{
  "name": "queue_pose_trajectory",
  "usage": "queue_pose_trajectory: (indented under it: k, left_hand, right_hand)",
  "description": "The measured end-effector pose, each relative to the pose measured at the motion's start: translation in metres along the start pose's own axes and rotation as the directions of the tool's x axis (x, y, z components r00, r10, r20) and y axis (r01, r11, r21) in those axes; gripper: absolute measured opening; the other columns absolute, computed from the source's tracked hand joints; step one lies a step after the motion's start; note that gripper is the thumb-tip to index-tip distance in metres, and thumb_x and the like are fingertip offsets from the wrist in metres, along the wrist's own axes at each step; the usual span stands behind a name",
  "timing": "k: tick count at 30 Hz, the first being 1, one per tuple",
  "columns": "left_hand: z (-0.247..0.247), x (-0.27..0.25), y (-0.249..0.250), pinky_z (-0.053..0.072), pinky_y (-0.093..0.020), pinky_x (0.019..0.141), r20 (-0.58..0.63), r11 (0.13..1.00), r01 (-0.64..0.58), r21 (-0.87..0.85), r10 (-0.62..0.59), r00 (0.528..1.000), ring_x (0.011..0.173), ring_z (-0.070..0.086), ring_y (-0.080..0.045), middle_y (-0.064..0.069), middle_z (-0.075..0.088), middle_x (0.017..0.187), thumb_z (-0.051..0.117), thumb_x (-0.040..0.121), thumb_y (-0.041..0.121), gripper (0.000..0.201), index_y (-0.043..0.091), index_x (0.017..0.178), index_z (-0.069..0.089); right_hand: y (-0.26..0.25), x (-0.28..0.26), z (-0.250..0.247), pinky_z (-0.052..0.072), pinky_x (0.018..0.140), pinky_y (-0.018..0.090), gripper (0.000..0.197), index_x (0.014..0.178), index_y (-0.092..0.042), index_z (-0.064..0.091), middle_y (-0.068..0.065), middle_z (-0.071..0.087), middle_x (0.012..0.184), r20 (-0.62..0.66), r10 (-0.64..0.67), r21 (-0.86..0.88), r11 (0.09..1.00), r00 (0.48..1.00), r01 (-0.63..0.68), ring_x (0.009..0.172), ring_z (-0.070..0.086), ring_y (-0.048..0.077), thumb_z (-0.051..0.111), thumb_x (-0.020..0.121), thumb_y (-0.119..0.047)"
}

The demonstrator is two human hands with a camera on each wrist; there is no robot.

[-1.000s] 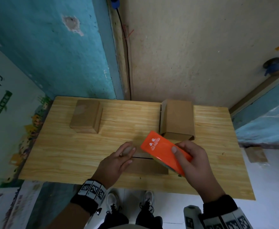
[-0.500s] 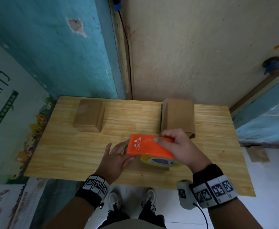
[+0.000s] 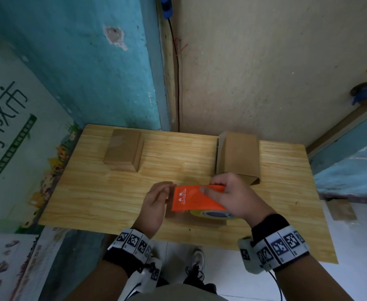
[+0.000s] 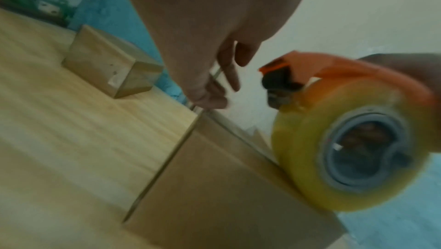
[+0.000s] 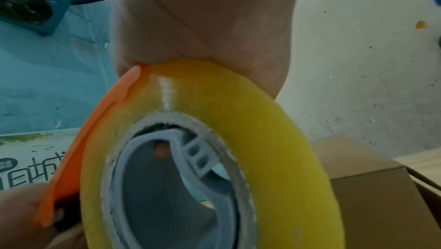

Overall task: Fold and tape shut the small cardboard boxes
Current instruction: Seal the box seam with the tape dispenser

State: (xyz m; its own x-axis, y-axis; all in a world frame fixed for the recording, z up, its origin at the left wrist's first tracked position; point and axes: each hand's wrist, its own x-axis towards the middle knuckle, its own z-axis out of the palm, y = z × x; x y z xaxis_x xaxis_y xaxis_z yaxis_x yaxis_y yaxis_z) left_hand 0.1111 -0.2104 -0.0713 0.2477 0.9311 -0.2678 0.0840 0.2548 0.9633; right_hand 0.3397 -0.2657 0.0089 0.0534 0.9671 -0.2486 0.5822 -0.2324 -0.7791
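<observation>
A small cardboard box (image 3: 199, 221) (image 4: 214, 187) lies near the table's front edge, mostly hidden under my hands. My right hand (image 3: 232, 196) (image 5: 203, 17) grips an orange tape dispenser (image 3: 191, 199) (image 4: 334, 66) (image 5: 78, 140). It holds the dispenser's yellow tape roll (image 3: 210, 214) (image 4: 298, 140) (image 5: 274, 130) against the box top. My left hand (image 3: 156, 200) (image 4: 214, 87) sits at the box's left end, fingers nearly straight. They touch a clear strip of tape at the box corner. The left wrist view is blurred.
The wooden table (image 3: 91, 192) stands against a corner of blue and beige walls. A closed cardboard box (image 3: 124, 153) (image 4: 107, 68) rests at the back left. Another box (image 3: 239, 157) (image 5: 369, 196) with an open flap stands at the back right.
My right hand has swung the dispenser from tilted above the box to lying along its top. My left hand has slid from flat on the box top to its left end.
</observation>
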Motion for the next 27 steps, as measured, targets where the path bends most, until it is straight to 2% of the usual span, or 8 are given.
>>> queue_pose_trajectory:
  k: [2, 4, 7, 13, 16, 18, 23, 27]
  left_hand:
    - [0.003, -0.003, 0.012, 0.058, -0.023, 0.069, 0.056, 0.982, 0.164, -0.088, -0.16, 0.986, 0.097, 0.072, -0.024, -0.014, 0.069, 0.116, 0.047, 0.107, 0.017, 0.029, 0.001, 0.117, 0.069]
    - [0.003, -0.007, 0.019, 0.059, -0.029, 0.07, 0.165, 0.935, 0.326, -0.137, -0.303, 0.939, 0.096, 0.074, -0.031, -0.018, 0.075, 0.106, 0.052, 0.105, 0.031, 0.035, 0.004, 0.117, 0.071]
    - [-0.004, -0.008, 0.021, 0.058, -0.031, 0.072, 0.154, 0.91, 0.395, -0.124, -0.375, 0.914, 0.097, 0.073, -0.034, -0.019, 0.075, 0.105, 0.06, 0.098, 0.046, 0.044, 0.007, 0.114, 0.074]
    - [-0.013, -0.006, 0.022, 0.06, -0.029, 0.067, 0.266, 0.739, 0.592, -0.322, -0.53, 0.806, 0.099, 0.064, -0.033, -0.023, 0.067, 0.107, 0.058, 0.102, 0.024, 0.036, -0.008, 0.116, 0.064]
    - [-0.011, -0.005, 0.02, 0.06, -0.028, 0.069, 0.331, 0.704, 0.638, -0.312, -0.549, 0.767, 0.103, 0.063, -0.032, -0.024, 0.067, 0.113, 0.055, 0.1, 0.011, 0.035, -0.01, 0.128, 0.059]
    - [-0.009, -0.004, 0.019, 0.059, -0.028, 0.068, 0.351, 0.71, 0.642, -0.288, -0.546, 0.761, 0.096, 0.066, -0.028, -0.021, 0.068, 0.11, 0.054, 0.1, 0.008, 0.034, -0.009, 0.128, 0.059]
    - [-0.009, 0.002, 0.017, 0.057, -0.028, 0.07, 0.368, 0.787, 0.579, -0.215, -0.483, 0.794, 0.081, 0.069, -0.02, -0.013, 0.071, 0.093, 0.055, 0.101, 0.005, 0.03, -0.011, 0.126, 0.061]
    - [-0.012, 0.005, 0.017, 0.057, -0.034, 0.087, 0.391, 0.854, 0.503, -0.13, -0.422, 0.818, 0.096, 0.073, -0.021, -0.009, 0.076, 0.1, 0.056, 0.102, 0.01, 0.022, 0.003, 0.116, 0.071]
  right_hand:
    - [0.001, -0.001, 0.0, 0.055, 0.059, 0.042, 0.046, 0.073, -0.019, 0.069, 0.003, 0.065, 0.067, -0.008, -0.003, 0.01, 1.0, 1.0, 0.003, 0.056, 0.064, 0.013, 0.066, 0.089, -0.062]
    - [0.001, -0.001, 0.001, 0.055, 0.059, 0.042, 0.047, 0.072, -0.019, 0.069, 0.003, 0.065, 0.067, -0.021, -0.006, -0.003, 1.0, 1.0, 0.006, 0.057, 0.064, 0.013, 0.065, 0.089, -0.063]
    - [-0.002, -0.003, 0.005, 0.053, 0.056, 0.038, 0.044, 0.07, -0.02, 0.065, 0.0, 0.063, 0.065, -0.046, -0.022, -0.06, 0.998, 0.999, 0.019, 0.055, 0.061, 0.011, 0.066, 0.091, -0.059]
    - [-0.003, -0.001, 0.007, 0.052, 0.056, 0.037, 0.044, 0.071, -0.019, 0.065, 0.001, 0.063, 0.066, -0.035, -0.031, -0.079, 0.997, 0.999, 0.028, 0.057, 0.062, 0.011, 0.066, 0.092, -0.058]
    - [0.0, -0.002, 0.004, 0.052, 0.056, 0.034, 0.041, 0.073, -0.02, 0.067, 0.002, 0.065, 0.069, -0.02, -0.027, -0.031, 0.999, 0.999, 0.026, 0.058, 0.063, 0.011, 0.067, 0.093, -0.056]
    - [0.001, -0.002, 0.004, 0.053, 0.056, 0.033, 0.039, 0.074, -0.021, 0.067, 0.001, 0.066, 0.071, -0.019, -0.027, -0.015, 1.0, 0.999, 0.026, 0.06, 0.065, 0.011, 0.067, 0.093, -0.056]
    - [-0.001, -0.002, 0.005, 0.052, 0.055, 0.03, 0.041, 0.074, -0.023, 0.066, 0.001, 0.066, 0.072, -0.026, -0.025, -0.016, 1.0, 0.999, 0.025, 0.059, 0.064, 0.01, 0.066, 0.09, -0.06]
    - [-0.003, -0.005, 0.005, 0.053, 0.057, 0.037, 0.046, 0.072, -0.022, 0.065, 0.001, 0.064, 0.071, -0.057, -0.029, -0.015, 0.999, 0.998, 0.029, 0.059, 0.063, 0.011, 0.062, 0.086, -0.066]
